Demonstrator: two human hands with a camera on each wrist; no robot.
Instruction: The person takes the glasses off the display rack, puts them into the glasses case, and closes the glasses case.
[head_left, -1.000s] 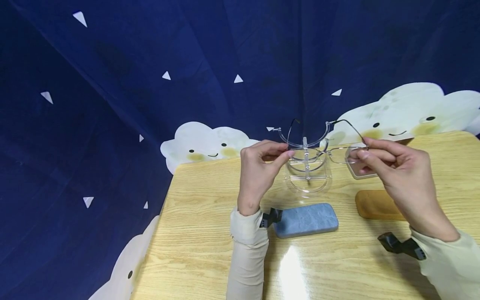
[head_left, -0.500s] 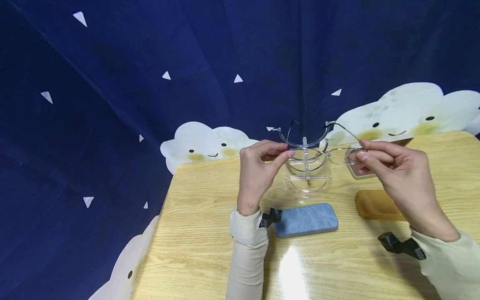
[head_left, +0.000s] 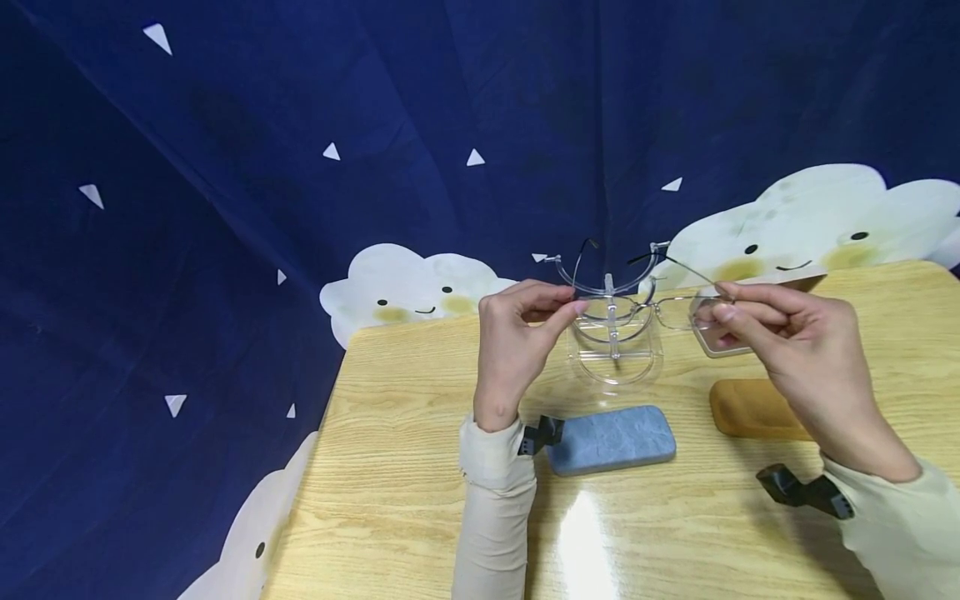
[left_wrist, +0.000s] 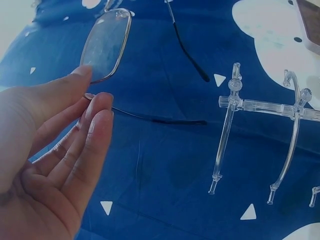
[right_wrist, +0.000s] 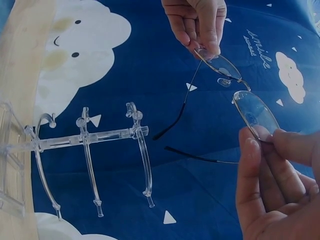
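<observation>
A pair of thin metal-framed eyeglasses [right_wrist: 257,112] is held up between both hands, with its dark-tipped temples pointing away toward the curtain. My left hand [head_left: 517,354] pinches the left end of the frame between thumb and fingers, beside the lens [left_wrist: 107,45]. At the other end, my right hand [head_left: 813,362] pinches the frame near the hinge. Behind the glasses in the head view stands a clear glasses stand [head_left: 613,354] with several curved arms. Both wrist views show the temple tips apart from the stand's arms [right_wrist: 142,162].
A blue glasses case [head_left: 615,440] lies in front of the stand on the wooden table [head_left: 405,467]. Partly behind the right hand are a brown case [head_left: 753,408] and a white-rimmed mirror [head_left: 731,350]. A dark blue curtain [head_left: 480,75] hangs behind the table.
The right temple has swung inward, its tip moving left in the head view. My right fingers have shifted slightly left, while my left hand has stayed almost still.
</observation>
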